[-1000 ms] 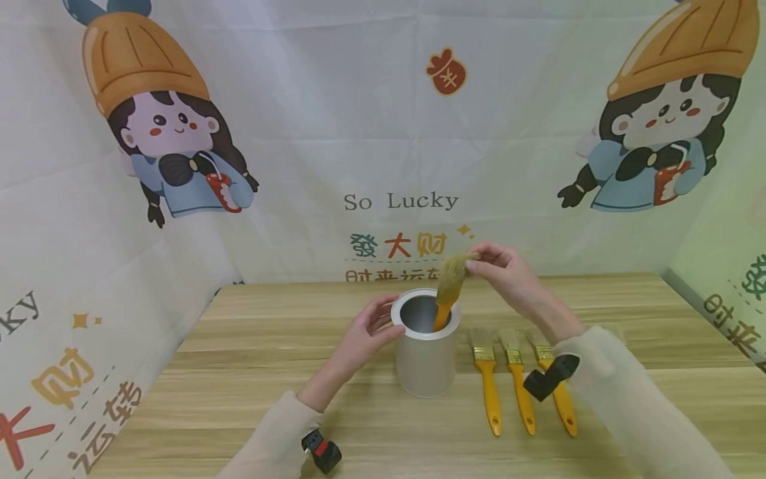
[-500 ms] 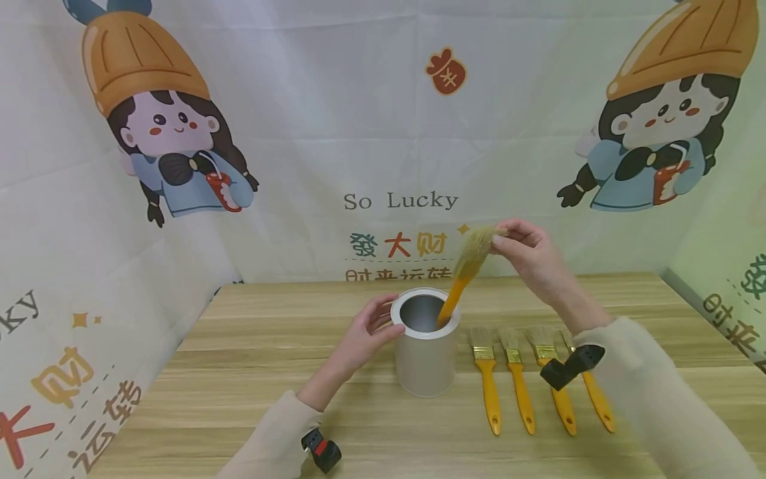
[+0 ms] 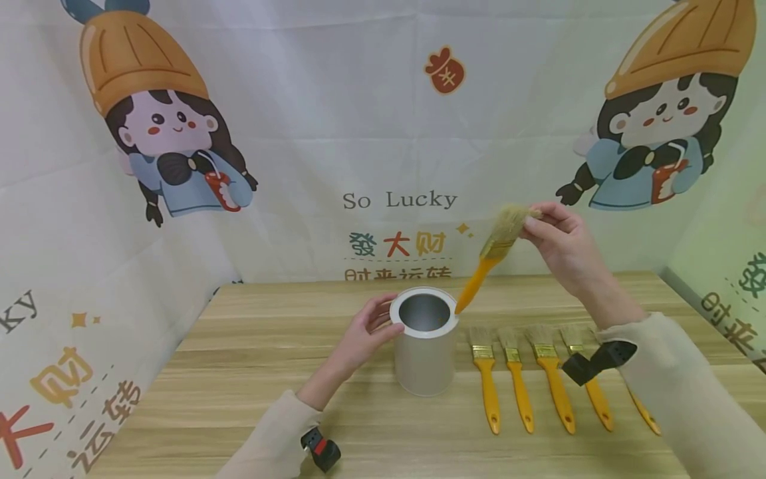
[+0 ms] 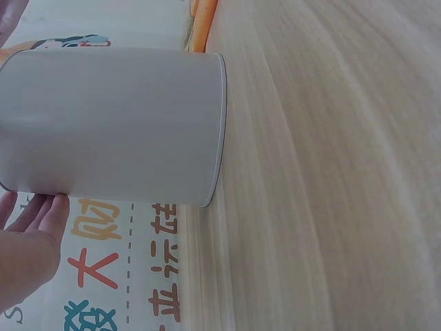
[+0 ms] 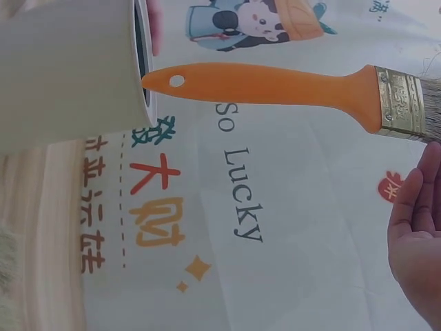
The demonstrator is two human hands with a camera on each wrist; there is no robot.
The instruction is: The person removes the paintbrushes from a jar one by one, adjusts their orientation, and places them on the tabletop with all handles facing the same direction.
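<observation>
A pale, white-rimmed can (image 3: 425,362) stands upright on the wooden table, its grey inside visible from above. My left hand (image 3: 370,330) holds it by the upper left side, thumb in front and fingers behind. With my right hand (image 3: 560,245), I pinch a paintbrush (image 3: 501,233) by the tips of its bristles. The brush slants with its orange handle pointing down and left, the handle's end right by the can's rim. In the right wrist view, the brass-coloured ferrule (image 5: 400,102) and the hole in the handle show clearly.
Several paintbrushes lie in a row right of the can, bristles away from me, among them a leftmost brush (image 3: 489,392) and a wide brush (image 3: 558,389). My right sleeve (image 3: 682,386) partly covers the rightmost. A printed cloth (image 3: 299,166) hangs behind the wooden table (image 3: 239,372).
My right hand has lifted the paintbrush up and to the right, bringing its handle out of the can. More brushes show from behind the right forearm. The left hand and can have stayed put.
</observation>
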